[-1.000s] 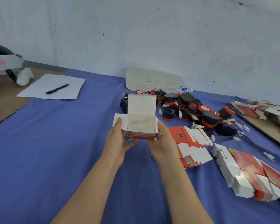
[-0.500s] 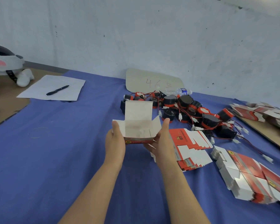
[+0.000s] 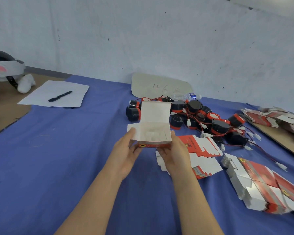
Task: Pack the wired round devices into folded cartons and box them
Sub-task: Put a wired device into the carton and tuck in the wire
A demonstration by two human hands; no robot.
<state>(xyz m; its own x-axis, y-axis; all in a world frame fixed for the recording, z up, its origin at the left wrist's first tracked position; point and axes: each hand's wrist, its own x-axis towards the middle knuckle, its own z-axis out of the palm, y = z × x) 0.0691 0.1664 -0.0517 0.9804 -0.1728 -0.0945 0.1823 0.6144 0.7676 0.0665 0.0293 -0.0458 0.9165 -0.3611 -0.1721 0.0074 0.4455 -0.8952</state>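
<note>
An erected red-and-white carton is held above the blue cloth, its top lid standing up and its white inside facing me. My left hand grips its left side, thumb on the left flap. My right hand grips its right side and underside. Behind it lies a heap of black-and-red round devices with red wires and white plugs. Flat unfolded cartons lie in a stack just right of my right hand.
A bigger stack of flat cartons lies at the right front, more cartons on a brown board at far right. A cardboard sign and water bottle sit by the wall. Paper with a pen lies at left.
Both hands kept hold of the carton and shifted their grip on its sides. The carton tilted slightly and sits about level now, lid still up.
</note>
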